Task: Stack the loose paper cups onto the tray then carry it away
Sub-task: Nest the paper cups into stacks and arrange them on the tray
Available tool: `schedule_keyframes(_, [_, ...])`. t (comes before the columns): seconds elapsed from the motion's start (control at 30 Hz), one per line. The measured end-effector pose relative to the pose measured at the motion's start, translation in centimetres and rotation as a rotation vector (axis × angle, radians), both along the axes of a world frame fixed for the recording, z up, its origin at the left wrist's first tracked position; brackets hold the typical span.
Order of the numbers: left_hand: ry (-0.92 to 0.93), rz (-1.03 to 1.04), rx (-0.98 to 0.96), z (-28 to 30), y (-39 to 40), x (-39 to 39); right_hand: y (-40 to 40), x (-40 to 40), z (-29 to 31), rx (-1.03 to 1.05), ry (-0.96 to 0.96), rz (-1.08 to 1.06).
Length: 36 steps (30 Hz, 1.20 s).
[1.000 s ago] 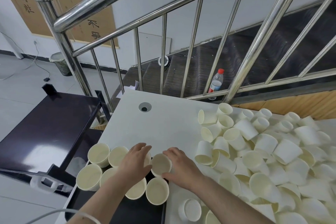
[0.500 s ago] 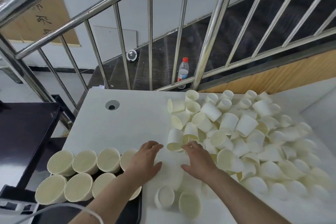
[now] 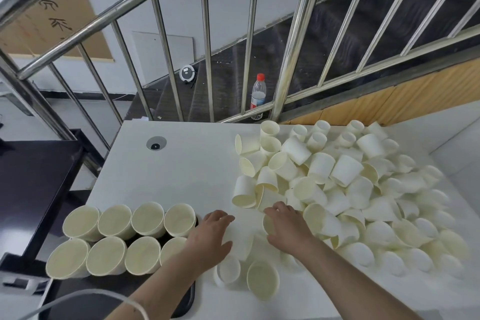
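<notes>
Far left there is a dark side table, lower than the white bench. On the left edge of the bench sits a dark tray. Eight upright cups stand on it in two rows of four, touching each other, mouths up.

Next comes the left hand. It lies flat on the bench just beside the tray, fingers straight and a little spread — it holds nothing. One cup lies on its side right by its thumb, and two more cups sit just below it, near the wrists.

The right hand is a bit further right, at the near edge of the big pile. Its fingers curl round a cup on its side — the open mouth faces left, toward the other hand.

To the right is the big pile of loose cups, tipped every way and lying on each other, covering most of that side of the bench.

Behind the bench stands a shiny metal railing, with dark stairs beyond it. A plastic bottle with a red cap stands on the stairs.
</notes>
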<state>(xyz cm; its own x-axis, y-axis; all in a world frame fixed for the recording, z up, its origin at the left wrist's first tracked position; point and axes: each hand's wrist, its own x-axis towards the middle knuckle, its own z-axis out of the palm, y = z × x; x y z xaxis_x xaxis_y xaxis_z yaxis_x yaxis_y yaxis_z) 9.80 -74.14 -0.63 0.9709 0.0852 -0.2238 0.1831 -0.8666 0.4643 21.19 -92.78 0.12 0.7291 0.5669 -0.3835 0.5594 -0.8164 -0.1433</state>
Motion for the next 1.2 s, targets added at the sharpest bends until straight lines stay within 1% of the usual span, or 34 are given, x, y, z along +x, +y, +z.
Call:
schedule_keyframes(0.13, [-0.021, 0.030, 0.001, 0.3, 0.3, -0.1, 1.0, 0.1, 0.6, 0.091, -0.015, 0.013])
schedule_keyframes(0.27, [-0.036, 0.055, -0.002, 0.5, 0.9, -0.2, 3.0, -0.4, 1.0, 0.206, 0.028, 0.040])
schedule_keyframes(0.33, [-0.048, 0.063, -0.013, 0.6, 1.2, -0.5, 4.2, -0.9, 0.9, 0.230, 0.037, 0.078])
schedule_keyframes(0.47, [-0.076, 0.095, -0.034, 0.6, 2.2, -1.1, 6.7, -1.7, 0.3, 0.244, 0.054, 0.168])
schedule_keyframes(0.67, [-0.077, 0.124, -0.045, 0.6, 3.1, -1.4, 8.6, -2.2, -0.7, 0.220, 0.107, 0.237])
schedule_keyframes(0.8, [-0.065, 0.111, -0.054, 0.4, 3.1, -1.2, 8.2, -2.0, -0.8, 0.222, 0.132, 0.226])
schedule_keyframes(0.87, [-0.070, 0.096, -0.053, 0.3, 2.8, -0.8, 7.5, -1.8, -0.5, 0.227, 0.102, 0.188])
schedule_keyframes(1.0, [-0.059, 0.062, -0.040, 0.2, 2.1, 0.0, 5.4, -1.3, 0.6, 0.159, 0.007, 0.071])
schedule_keyframes(1.13, [-0.027, 0.021, -0.011, 0.2, 1.0, 0.7, 3.8, -1.5, 0.8, -0.022, 0.044, -0.005])
schedule_keyframes(1.2, [-0.015, 0.005, 0.001, 0.2, 0.5, 0.8, 3.4, -1.8, 0.5, -0.056, 0.076, -0.026])
